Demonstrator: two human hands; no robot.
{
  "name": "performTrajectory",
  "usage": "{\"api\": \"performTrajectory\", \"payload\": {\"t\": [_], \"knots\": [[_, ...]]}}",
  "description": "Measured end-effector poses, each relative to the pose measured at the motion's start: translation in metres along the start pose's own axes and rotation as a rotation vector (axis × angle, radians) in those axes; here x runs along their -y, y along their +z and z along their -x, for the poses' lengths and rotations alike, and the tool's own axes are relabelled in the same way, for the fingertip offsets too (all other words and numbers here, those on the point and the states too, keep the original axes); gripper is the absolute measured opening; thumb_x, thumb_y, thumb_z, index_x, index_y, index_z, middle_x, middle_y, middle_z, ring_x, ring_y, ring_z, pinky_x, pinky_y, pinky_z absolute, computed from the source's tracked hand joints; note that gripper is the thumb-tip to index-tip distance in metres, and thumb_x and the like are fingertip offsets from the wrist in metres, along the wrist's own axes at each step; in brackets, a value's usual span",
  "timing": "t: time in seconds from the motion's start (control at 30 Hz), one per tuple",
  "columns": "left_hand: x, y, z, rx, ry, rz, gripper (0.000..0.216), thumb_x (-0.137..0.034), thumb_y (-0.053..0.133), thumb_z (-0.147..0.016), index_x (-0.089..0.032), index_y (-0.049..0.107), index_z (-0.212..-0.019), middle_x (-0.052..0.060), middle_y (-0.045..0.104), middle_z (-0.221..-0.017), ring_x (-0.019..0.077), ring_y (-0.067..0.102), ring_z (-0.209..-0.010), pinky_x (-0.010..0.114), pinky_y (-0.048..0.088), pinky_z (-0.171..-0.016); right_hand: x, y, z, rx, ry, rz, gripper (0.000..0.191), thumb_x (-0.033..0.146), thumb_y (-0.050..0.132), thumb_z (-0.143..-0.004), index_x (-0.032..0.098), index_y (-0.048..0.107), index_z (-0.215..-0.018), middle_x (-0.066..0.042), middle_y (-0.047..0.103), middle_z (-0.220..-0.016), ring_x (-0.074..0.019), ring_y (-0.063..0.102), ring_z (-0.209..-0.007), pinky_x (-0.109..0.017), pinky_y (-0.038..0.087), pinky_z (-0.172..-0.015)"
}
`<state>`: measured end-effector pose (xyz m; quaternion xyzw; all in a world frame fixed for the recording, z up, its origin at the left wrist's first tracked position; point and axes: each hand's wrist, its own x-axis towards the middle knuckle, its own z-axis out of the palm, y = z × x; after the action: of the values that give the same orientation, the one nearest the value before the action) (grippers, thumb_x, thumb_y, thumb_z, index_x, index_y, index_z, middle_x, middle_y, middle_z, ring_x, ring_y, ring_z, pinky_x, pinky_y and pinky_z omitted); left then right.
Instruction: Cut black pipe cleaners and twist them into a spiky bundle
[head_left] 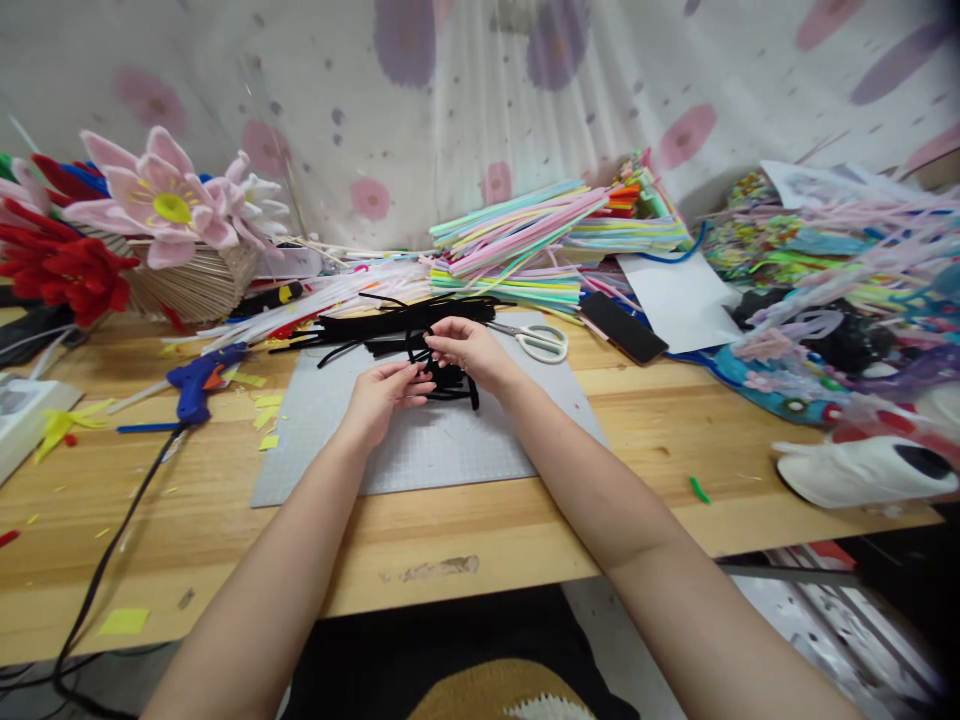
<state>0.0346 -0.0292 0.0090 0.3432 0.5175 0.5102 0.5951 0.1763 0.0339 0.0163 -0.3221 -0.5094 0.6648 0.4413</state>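
Observation:
Over the grey cutting mat point(457, 455), my left hand point(386, 398) and my right hand point(469, 350) pinch a black pipe cleaner point(415, 345) between them. The fingers of both are closed, and the tips of the two hands are close together. Beneath and behind them lies a bundle of black pipe cleaners point(360, 328), with some shorter black pieces under my fingers partly hidden. Scissors with pale handles point(544, 343) rest on the mat just right of my right hand, blades pointing toward the bundle.
A blue glue gun point(196, 385) with its cord lies left of the mat. Pink and red fuzzy flowers point(161, 200) stand at the back left. Coloured pipe cleaners point(517, 235) are heaped behind. A phone point(624, 328), white paper point(679, 305) and a white shoe-like object point(862, 470) are to the right.

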Motion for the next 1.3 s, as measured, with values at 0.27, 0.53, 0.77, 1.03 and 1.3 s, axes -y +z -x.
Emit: {"api": "performTrajectory", "payload": {"t": [0.27,0.53,0.77,1.03,1.3], "knots": [[0.002,-0.001,-0.001,0.008,-0.023,-0.028,0.018,-0.020,0.068,-0.069,-0.010,0.066,-0.084,0.010,0.070,-0.080,0.0115,0.064,-0.061,0.021,0.052,-0.053,-0.002,0.005,0.001,-0.017,-0.020,0.060,0.027,0.026,0.074,-0.056,0.017,0.054,-0.072,0.006,0.056,-0.060,-0.0058,0.054,-0.055,-0.018,0.046,-0.053],[0.006,-0.003,-0.003,0.006,0.018,-0.073,0.019,-0.020,0.071,-0.064,-0.011,0.066,-0.080,0.009,0.070,-0.082,0.0109,0.063,-0.060,0.023,0.052,-0.054,-0.005,0.006,0.000,-0.005,-0.016,0.058,0.028,0.025,0.075,-0.055,0.017,0.053,-0.070,0.006,0.056,-0.059,-0.0066,0.055,-0.055,-0.020,0.047,-0.054],[0.004,-0.003,-0.004,0.053,0.089,-0.027,0.037,-0.017,0.071,-0.063,-0.012,0.062,-0.099,0.004,0.068,-0.072,0.0057,0.053,-0.047,0.023,0.051,-0.054,-0.005,0.001,0.001,0.038,0.088,-0.092,0.028,0.026,0.076,-0.058,0.018,0.056,-0.076,0.005,0.059,-0.064,-0.0064,0.057,-0.058,-0.018,0.047,-0.055],[-0.003,0.000,0.002,0.187,-0.064,0.194,0.040,-0.006,0.063,-0.071,-0.010,0.050,-0.108,0.001,0.064,-0.065,0.0008,0.045,-0.039,0.013,0.044,-0.044,-0.008,-0.005,0.000,0.119,0.209,-0.212,0.027,0.041,0.056,-0.082,0.019,0.065,-0.095,-0.005,0.068,-0.093,-0.0087,0.059,-0.072,-0.015,0.041,-0.051],[-0.006,0.003,0.005,0.142,-0.180,0.225,0.026,-0.003,0.056,-0.076,-0.011,0.051,-0.099,0.000,0.062,-0.064,-0.0002,0.043,-0.037,0.012,0.043,-0.041,-0.008,-0.008,0.002,0.104,0.206,-0.271,0.022,0.034,0.055,-0.083,0.017,0.068,-0.084,-0.005,0.069,-0.088,-0.0081,0.059,-0.075,-0.017,0.046,-0.065]]}}
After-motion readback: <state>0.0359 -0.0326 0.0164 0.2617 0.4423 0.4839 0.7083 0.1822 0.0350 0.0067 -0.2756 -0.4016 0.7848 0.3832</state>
